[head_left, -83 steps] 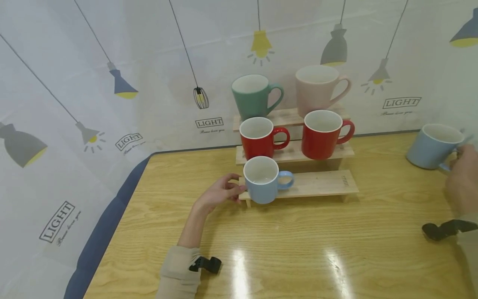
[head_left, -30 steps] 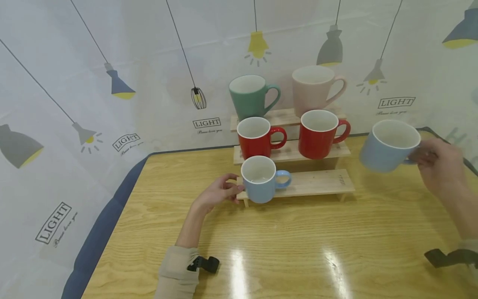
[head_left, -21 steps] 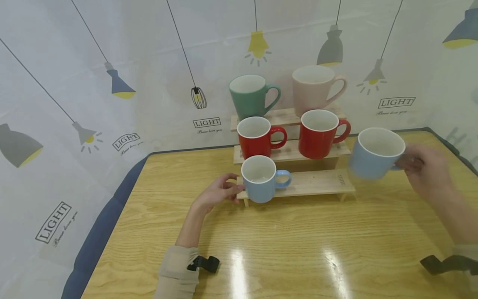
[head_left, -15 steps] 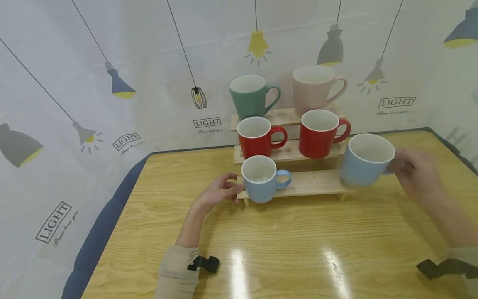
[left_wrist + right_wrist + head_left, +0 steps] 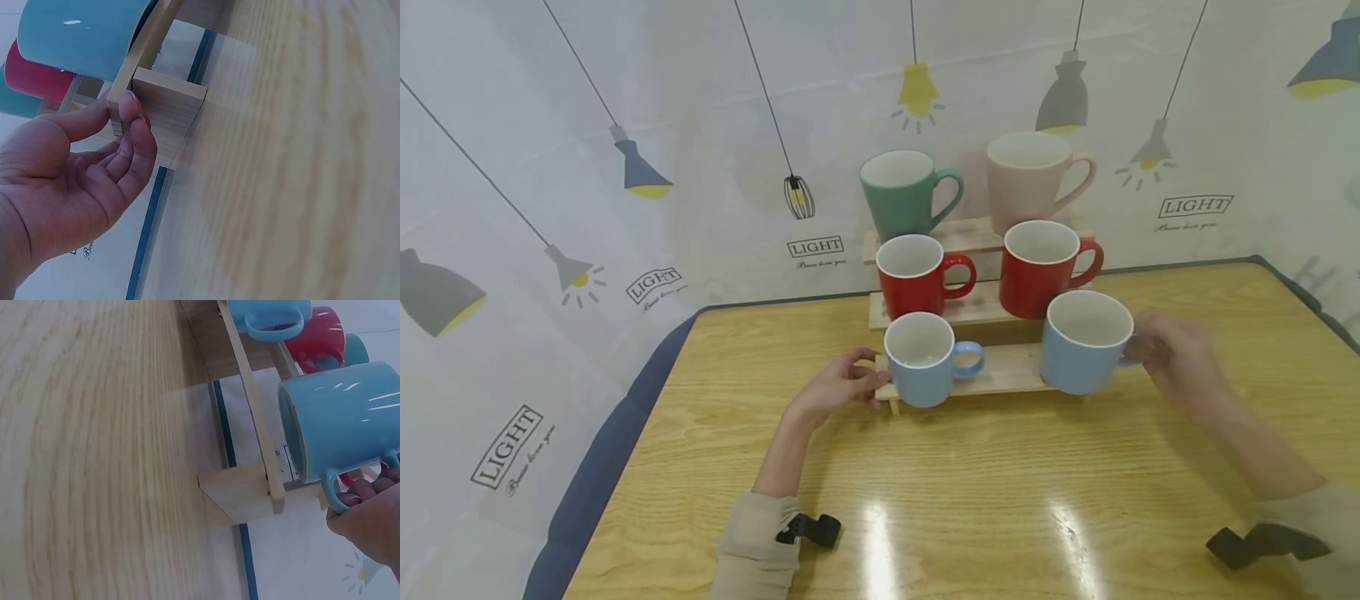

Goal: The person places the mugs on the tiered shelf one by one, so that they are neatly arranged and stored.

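In the head view my right hand (image 5: pixel 1180 350) grips the handle of a light blue mug (image 5: pixel 1078 358) over the right end of the lowest step of a wooden tiered rack (image 5: pixel 1007 371). The right wrist view has that mug (image 5: pixel 350 419) upright relative to the board, with a gap under its base. My left hand (image 5: pixel 838 387) pinches the left end of the lowest board; in the left wrist view the thumb and fingers lie on either side of the board's edge. Beside it, on that step, stands another light blue mug (image 5: pixel 921 367), handle pointing right.
Two red mugs (image 5: pixel 913 287) (image 5: pixel 1037 279) stand on the middle step. A green mug (image 5: pixel 898 200) and a pale pink mug (image 5: pixel 1026 183) stand on the top one. The rack is on a wooden table (image 5: pixel 985 500) against a lamp-patterned wall covering (image 5: pixel 715 108).
My right hand has lifted the light blue mug from the table's right side and carried it left to above the lowest step. The left hand has stayed at the rack's left end.
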Demonstrator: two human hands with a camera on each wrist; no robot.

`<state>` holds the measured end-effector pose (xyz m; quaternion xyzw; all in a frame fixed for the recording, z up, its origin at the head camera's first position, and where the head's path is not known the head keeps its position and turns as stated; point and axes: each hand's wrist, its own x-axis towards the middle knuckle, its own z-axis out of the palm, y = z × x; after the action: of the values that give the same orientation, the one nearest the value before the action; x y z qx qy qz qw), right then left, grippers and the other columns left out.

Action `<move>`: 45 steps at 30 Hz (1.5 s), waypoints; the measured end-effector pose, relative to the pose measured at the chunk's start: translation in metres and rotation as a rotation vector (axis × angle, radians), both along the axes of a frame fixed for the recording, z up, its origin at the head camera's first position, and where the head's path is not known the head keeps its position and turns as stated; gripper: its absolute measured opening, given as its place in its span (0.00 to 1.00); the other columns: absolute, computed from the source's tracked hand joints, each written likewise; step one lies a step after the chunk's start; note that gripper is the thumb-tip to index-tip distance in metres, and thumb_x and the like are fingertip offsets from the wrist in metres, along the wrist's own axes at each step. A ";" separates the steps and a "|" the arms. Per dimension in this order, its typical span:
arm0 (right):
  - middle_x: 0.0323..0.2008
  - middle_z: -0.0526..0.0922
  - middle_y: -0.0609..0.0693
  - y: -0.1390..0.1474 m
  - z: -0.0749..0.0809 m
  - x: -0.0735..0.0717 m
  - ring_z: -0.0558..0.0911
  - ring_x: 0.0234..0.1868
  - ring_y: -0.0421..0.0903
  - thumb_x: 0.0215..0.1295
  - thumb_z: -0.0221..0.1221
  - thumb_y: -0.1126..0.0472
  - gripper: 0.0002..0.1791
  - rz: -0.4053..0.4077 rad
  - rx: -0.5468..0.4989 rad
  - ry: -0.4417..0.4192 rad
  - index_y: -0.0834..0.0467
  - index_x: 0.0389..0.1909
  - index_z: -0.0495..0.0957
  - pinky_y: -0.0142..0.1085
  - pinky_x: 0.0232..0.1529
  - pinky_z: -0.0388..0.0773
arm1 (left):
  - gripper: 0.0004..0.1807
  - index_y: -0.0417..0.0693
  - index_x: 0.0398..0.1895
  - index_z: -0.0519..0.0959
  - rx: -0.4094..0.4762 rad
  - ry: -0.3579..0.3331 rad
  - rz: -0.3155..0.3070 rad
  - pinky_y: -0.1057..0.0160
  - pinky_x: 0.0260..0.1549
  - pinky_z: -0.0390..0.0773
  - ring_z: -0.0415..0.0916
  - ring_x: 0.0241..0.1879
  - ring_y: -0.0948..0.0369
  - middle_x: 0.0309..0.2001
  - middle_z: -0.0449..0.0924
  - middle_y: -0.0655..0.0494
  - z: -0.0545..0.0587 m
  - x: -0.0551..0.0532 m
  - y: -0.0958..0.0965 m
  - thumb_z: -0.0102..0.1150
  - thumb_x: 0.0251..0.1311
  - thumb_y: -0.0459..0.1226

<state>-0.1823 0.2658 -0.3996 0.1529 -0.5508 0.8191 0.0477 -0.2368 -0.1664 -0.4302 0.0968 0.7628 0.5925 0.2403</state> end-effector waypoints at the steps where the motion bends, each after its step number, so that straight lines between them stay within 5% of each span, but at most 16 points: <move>1: 0.27 0.85 0.50 -0.002 -0.001 0.000 0.79 0.28 0.43 0.76 0.39 0.75 0.26 -0.003 -0.002 -0.008 0.66 0.30 0.86 0.30 0.34 0.79 | 0.30 0.36 0.70 0.60 -0.003 0.001 0.001 0.56 0.43 0.84 0.81 0.29 0.58 0.41 0.82 0.45 0.000 0.000 0.000 0.59 0.72 0.36; 14: 0.27 0.82 0.48 -0.025 -0.011 -0.006 0.77 0.29 0.41 0.77 0.41 0.73 0.24 -0.026 0.000 -0.052 0.61 0.27 0.84 0.29 0.35 0.77 | 0.30 0.35 0.70 0.60 -0.007 0.004 -0.007 0.57 0.44 0.83 0.82 0.29 0.57 0.40 0.81 0.45 0.002 0.001 0.000 0.60 0.72 0.37; 21: 0.20 0.69 0.47 -0.033 -0.013 -0.007 0.67 0.24 0.42 0.73 0.39 0.75 0.24 -0.061 0.025 -0.073 0.59 0.17 0.73 0.31 0.28 0.68 | 0.30 0.36 0.70 0.60 -0.012 0.004 -0.004 0.57 0.45 0.83 0.82 0.30 0.57 0.41 0.81 0.45 0.002 0.001 -0.001 0.59 0.72 0.37; 30: 0.21 0.66 0.46 -0.035 -0.013 -0.007 0.65 0.25 0.42 0.74 0.40 0.72 0.21 -0.083 0.111 -0.098 0.58 0.18 0.67 0.36 0.28 0.59 | 0.29 0.36 0.70 0.60 -0.010 0.000 0.003 0.56 0.44 0.83 0.81 0.30 0.57 0.42 0.81 0.45 0.003 0.001 -0.002 0.59 0.72 0.36; 34: 0.23 0.68 0.45 -0.034 -0.014 -0.006 0.67 0.27 0.41 0.76 0.41 0.70 0.21 -0.075 0.135 -0.085 0.59 0.19 0.67 0.33 0.29 0.65 | 0.29 0.36 0.70 0.60 -0.013 0.003 0.005 0.56 0.44 0.83 0.81 0.29 0.57 0.42 0.81 0.44 0.004 0.002 -0.002 0.59 0.72 0.36; 40: 0.29 0.77 0.45 -0.030 -0.016 -0.007 0.75 0.35 0.41 0.78 0.40 0.70 0.23 -0.039 0.157 0.003 0.63 0.24 0.77 0.30 0.42 0.74 | 0.30 0.34 0.70 0.59 -0.003 0.012 -0.005 0.54 0.45 0.83 0.82 0.29 0.57 0.43 0.82 0.43 0.003 0.002 0.000 0.59 0.72 0.36; 45: 0.33 0.79 0.43 -0.025 -0.016 -0.008 0.72 0.43 0.42 0.79 0.42 0.68 0.20 -0.038 0.250 0.014 0.59 0.32 0.81 0.34 0.52 0.62 | 0.30 0.33 0.69 0.59 0.007 0.016 -0.013 0.52 0.45 0.83 0.82 0.29 0.57 0.43 0.81 0.42 0.003 0.003 0.000 0.58 0.72 0.36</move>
<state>-0.1907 0.2406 -0.4156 0.1530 -0.6510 0.7420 0.0477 -0.2338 -0.1667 -0.4273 0.1072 0.7620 0.5928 0.2375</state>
